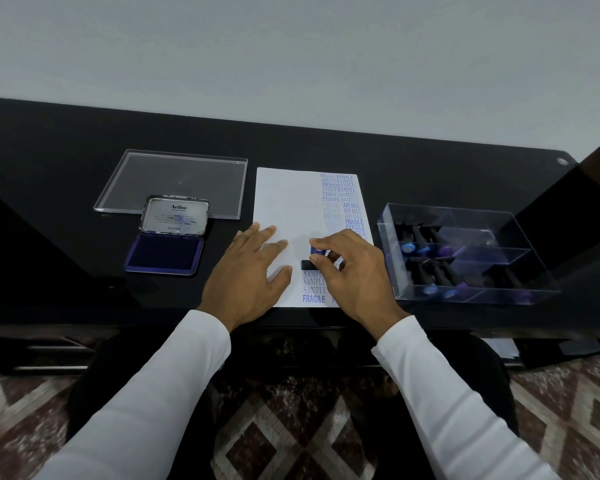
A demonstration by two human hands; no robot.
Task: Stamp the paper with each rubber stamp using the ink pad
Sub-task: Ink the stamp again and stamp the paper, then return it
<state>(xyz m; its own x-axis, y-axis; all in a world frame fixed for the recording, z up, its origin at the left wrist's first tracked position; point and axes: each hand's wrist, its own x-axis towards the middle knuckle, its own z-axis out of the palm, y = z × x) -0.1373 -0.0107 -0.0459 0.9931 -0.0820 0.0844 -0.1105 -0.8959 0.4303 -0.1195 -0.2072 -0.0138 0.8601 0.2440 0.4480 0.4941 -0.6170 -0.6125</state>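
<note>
Your right hand presses a stamp onto the paper while your left holds the sheet flat.

Your right hand [354,271] pinches the stamp [315,257] between thumb and fingers, its black base down on the paper [284,202] just above a column of SAMPLE prints. Your left hand [250,271] lies at 9 o'clock from the stamp, fingers spread wide and palm down on the sheet, gripping nothing. The ink pad [165,254] sits open well out at 9 o'clock on the black table [49,202], its lid tilted up at the back, with a clear lid [174,181] lying flat behind it. At 3 o'clock from the paper stands the clear box [465,251] holding more stamps.
</note>
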